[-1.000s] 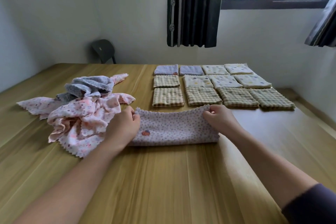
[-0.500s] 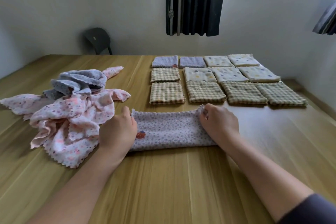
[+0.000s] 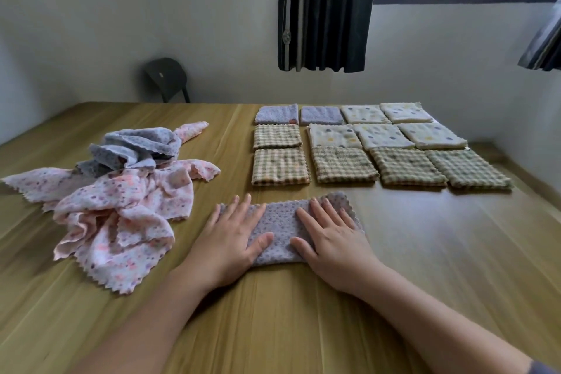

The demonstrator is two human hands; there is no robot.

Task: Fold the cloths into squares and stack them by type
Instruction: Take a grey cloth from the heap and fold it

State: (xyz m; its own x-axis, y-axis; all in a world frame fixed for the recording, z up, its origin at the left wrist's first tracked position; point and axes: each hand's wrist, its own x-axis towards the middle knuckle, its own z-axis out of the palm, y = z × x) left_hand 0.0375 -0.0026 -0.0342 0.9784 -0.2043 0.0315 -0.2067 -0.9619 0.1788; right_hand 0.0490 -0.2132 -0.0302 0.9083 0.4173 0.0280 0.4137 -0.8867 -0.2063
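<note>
Dead centre on the table (image 3: 273, 328), both hands are flat on the purple cloth (image 3: 280, 222), which is folded into a band lying left to right. The left hand (image 3: 226, 240) presses its left end and the right hand (image 3: 334, 240) its right end. Fingers are straight and spread, pointing to 12 o'clock, thumbs turned in toward each other. Nothing is gripped, just palms pressing down.

At 9 to 10 o'clock of the cloth lies the unfolded pile (image 3: 121, 206), pink cloths crumpled with purple-grey ones on top.

From 12 round to 2 o'clock the folded squares sit in three rows. There are checked squares (image 3: 279, 166) nearest, cream squares (image 3: 334, 136) behind them, and purple squares (image 3: 276, 114) at the far left.

Beyond the table, a chair (image 3: 165, 77) is at 11 o'clock and a curtain (image 3: 324, 9) at 12.
</note>
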